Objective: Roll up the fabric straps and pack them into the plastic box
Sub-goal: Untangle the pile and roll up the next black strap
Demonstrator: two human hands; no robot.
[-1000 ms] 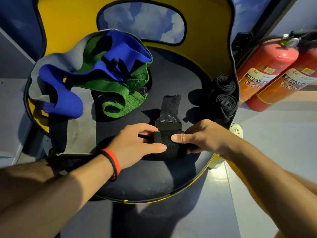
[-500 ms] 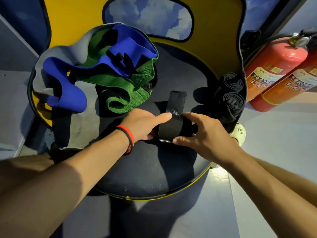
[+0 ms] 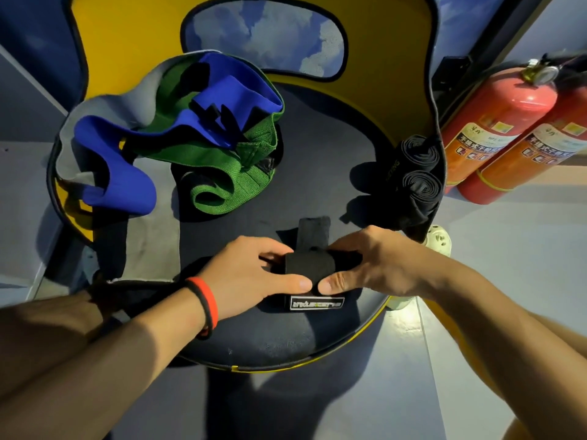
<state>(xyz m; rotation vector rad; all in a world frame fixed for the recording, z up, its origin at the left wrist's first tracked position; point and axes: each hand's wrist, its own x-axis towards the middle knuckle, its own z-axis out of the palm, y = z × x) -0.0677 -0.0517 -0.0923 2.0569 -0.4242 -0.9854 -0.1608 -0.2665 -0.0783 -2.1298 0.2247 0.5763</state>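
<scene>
Black strap [image 3: 309, 264] | part-rolled, near centre of dark seat [image 3: 324, 173] | left hand [image 3: 251, 277] and right hand [image 3: 374, 265] both pinch the roll's ends | advice: wind tight, edges aligned, far tail flat

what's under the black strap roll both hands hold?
The black strap lies on the dark seat cushion. A labelled flap shows at its near edge, a flat tail at the far edge. The left hand and right hand pinch the roll, covering what is directly beneath.
</scene>
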